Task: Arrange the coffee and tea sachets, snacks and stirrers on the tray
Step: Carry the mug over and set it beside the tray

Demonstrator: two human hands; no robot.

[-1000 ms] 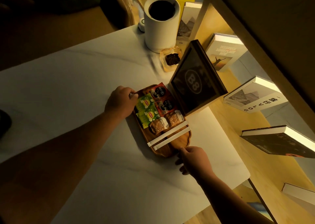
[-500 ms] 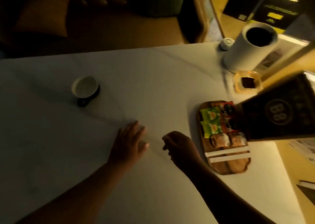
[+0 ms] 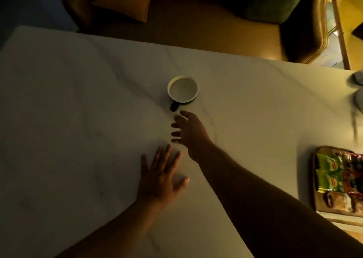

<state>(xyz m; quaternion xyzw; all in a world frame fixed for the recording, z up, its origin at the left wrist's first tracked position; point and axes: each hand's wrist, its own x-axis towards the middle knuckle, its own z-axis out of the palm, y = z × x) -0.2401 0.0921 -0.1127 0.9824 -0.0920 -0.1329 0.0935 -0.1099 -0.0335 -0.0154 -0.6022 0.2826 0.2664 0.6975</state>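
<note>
Well to the right, cut by the frame edge, the wooden tray (image 3: 316,181) sits on the white table (image 3: 78,100), far from both hands. On it lie two green tea sachets (image 3: 328,171), one beyond the other, with red coffee sachets (image 3: 351,171) just beside them on the right; nearer the viewer are brownish wrapped snacks (image 3: 337,200), blurred and hard to make out, and a pale strip (image 3: 341,216) at the tray's near end is probably a stirrer. The left hand (image 3: 159,177) lies flat on the table with its fingers spread, holding nothing. The right hand (image 3: 191,130) is stretched out past it, fingers loosely apart and empty, its fingertips near the dark handle of a cup (image 3: 183,89) but not touching it. That cup stands upright near the middle of the table, white inside and dark outside, its handle turned toward the viewer. Beyond the table's far edge is a brown couch (image 3: 196,26) with an orange cushion (image 3: 123,2). Lighting is dim and the right edge is smeared.
</note>
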